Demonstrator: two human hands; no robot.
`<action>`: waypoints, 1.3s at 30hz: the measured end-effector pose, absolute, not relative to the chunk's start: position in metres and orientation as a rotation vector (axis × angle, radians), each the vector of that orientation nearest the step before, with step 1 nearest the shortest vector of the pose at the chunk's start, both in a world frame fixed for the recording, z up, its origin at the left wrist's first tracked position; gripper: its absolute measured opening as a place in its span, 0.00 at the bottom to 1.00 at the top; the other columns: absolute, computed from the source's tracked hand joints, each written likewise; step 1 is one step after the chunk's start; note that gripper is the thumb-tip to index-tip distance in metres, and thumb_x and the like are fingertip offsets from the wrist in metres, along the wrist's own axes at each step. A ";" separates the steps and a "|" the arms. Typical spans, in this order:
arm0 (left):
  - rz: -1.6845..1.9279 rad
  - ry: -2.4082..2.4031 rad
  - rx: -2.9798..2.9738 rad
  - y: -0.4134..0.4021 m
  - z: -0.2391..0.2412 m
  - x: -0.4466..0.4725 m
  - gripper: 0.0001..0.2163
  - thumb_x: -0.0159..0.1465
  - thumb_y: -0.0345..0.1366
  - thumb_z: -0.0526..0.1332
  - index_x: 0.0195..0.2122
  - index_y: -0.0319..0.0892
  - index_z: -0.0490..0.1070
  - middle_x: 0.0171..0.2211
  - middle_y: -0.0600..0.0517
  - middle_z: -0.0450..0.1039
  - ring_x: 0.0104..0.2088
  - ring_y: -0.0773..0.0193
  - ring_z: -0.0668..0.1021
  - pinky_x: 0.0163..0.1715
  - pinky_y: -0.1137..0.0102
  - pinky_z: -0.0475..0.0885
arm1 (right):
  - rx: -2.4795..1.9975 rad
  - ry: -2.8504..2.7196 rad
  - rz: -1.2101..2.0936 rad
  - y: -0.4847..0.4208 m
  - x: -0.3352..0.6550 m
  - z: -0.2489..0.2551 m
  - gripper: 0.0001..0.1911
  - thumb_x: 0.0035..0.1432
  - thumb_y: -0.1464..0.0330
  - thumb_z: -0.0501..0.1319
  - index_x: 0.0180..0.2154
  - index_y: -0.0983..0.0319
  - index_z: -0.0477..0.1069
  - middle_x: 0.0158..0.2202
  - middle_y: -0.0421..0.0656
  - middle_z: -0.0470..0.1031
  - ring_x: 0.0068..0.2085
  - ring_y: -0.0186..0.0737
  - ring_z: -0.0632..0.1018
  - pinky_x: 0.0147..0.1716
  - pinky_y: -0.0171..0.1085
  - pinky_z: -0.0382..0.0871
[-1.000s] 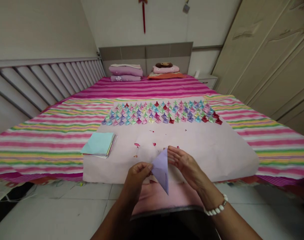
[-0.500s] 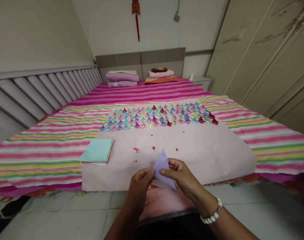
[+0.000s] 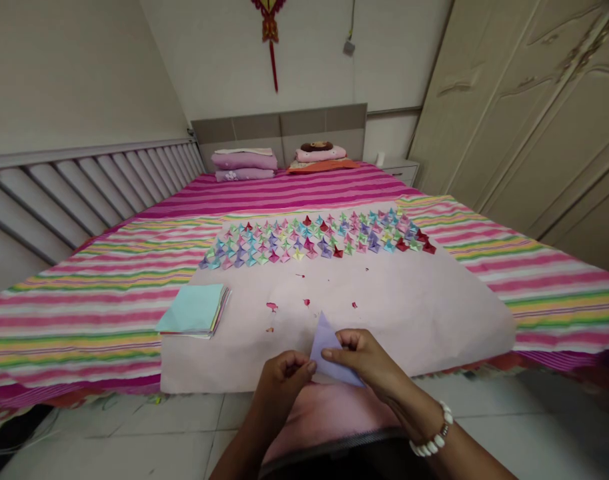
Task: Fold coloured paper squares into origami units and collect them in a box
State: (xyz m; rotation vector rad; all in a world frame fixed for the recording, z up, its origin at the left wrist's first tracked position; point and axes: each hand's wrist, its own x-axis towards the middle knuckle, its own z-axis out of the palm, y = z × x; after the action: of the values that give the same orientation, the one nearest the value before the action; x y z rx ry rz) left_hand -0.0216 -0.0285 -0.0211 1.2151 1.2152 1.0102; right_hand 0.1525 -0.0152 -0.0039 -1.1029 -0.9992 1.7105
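Note:
A folded lilac paper triangle (image 3: 328, 347) is pinched between both my hands at the near edge of the bed. My left hand (image 3: 283, 381) grips its lower left edge with thumb and fingers. My right hand (image 3: 367, 360), with a white bead bracelet at the wrist, holds its right side, fingers curled over the fold. Below them lies a large pale pink sheet (image 3: 409, 300) spread over the striped bedcover.
Rows of small folded paper pieces in many colours (image 3: 314, 239) lie across the sheet's far part. A stack of square papers, light blue on top (image 3: 194, 310), sits at the left. Tiny red scraps (image 3: 272, 307) dot the sheet. Folded bedding (image 3: 244, 163) lies by the headboard; wardrobe doors (image 3: 534, 113) stand at right.
The lilac paper has gone from hanging point-down to lying tilted lower between my hands. My right hand closed onto it. The view tilted up slightly.

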 end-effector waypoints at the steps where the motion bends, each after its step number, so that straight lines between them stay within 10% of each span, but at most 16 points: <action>1: 1.011 1.206 1.223 -0.028 -0.021 -0.022 0.12 0.52 0.42 0.66 0.21 0.39 0.72 0.17 0.54 0.70 0.22 0.66 0.72 0.25 0.72 0.67 | -1.110 -1.001 1.697 -0.015 0.153 -0.004 0.17 0.34 0.61 0.74 0.21 0.64 0.72 0.18 0.36 0.72 0.19 0.29 0.67 0.20 0.30 0.58; 17: 0.926 1.155 1.214 -0.014 -0.013 -0.023 0.13 0.51 0.44 0.68 0.22 0.39 0.73 0.15 0.56 0.66 0.20 0.69 0.68 0.21 0.75 0.62 | -1.185 -1.137 1.387 -0.021 0.146 0.006 0.24 0.37 0.52 0.71 0.18 0.62 0.62 0.16 0.33 0.57 0.20 0.28 0.57 0.19 0.32 0.47; 25: 0.878 0.861 1.060 -0.018 -0.019 -0.026 0.14 0.54 0.44 0.66 0.22 0.39 0.67 0.17 0.58 0.61 0.20 0.72 0.62 0.25 0.75 0.58 | -0.909 -1.083 1.542 -0.027 0.147 0.027 0.22 0.57 0.52 0.58 0.21 0.62 0.65 0.18 0.35 0.60 0.22 0.32 0.61 0.25 0.34 0.55; 39: 0.841 0.846 1.073 -0.020 -0.024 -0.025 0.12 0.55 0.42 0.66 0.24 0.39 0.69 0.19 0.57 0.65 0.21 0.71 0.63 0.25 0.74 0.57 | -0.933 -0.999 1.649 -0.026 0.148 0.023 0.18 0.49 0.55 0.66 0.23 0.63 0.67 0.20 0.35 0.61 0.23 0.30 0.61 0.24 0.32 0.54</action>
State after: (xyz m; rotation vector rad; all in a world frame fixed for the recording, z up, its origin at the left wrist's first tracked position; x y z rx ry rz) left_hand -0.0248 -0.0200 -0.0236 1.0733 0.8462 0.8407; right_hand 0.1481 -0.0260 0.0233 -0.9331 -0.9991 1.6493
